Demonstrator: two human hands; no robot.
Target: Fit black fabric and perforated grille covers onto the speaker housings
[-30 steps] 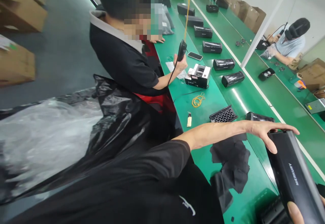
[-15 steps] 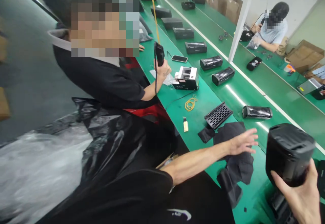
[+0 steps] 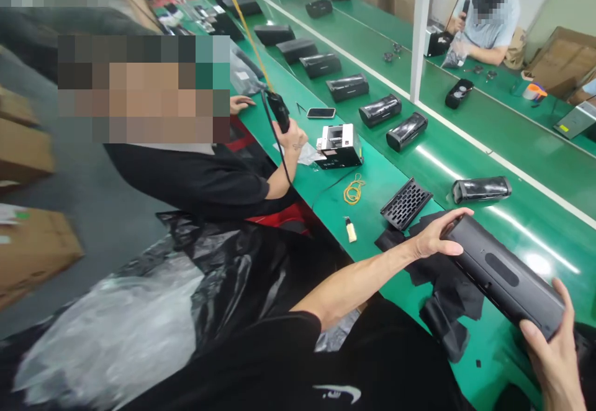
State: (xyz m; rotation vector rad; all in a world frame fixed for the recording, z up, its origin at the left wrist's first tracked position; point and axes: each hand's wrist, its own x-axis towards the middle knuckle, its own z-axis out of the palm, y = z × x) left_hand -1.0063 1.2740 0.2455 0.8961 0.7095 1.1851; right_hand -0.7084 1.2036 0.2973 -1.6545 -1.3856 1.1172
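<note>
A long black speaker casing is held up above the bench, slanting down to the right, with an oval panel on the side that faces me. My left hand grips its far left end between thumb and fingers. Around the near right end is my right hand, thumb in front and fingers at the back. Below the casing lie dark fabric pieces on the green bench. Beside them, left of my left hand, rests a black perforated grille.
Wrapped black units stand in a row along the green belt. A co-worker's hand on the left holds a corded black tool near a white-topped box device. Plastic bags lie at my left.
My left hand, spread and apart from the casing before, has closed on its end. The casing has turned from end-on to lengthwise between both hands. The view has shifted slightly.
</note>
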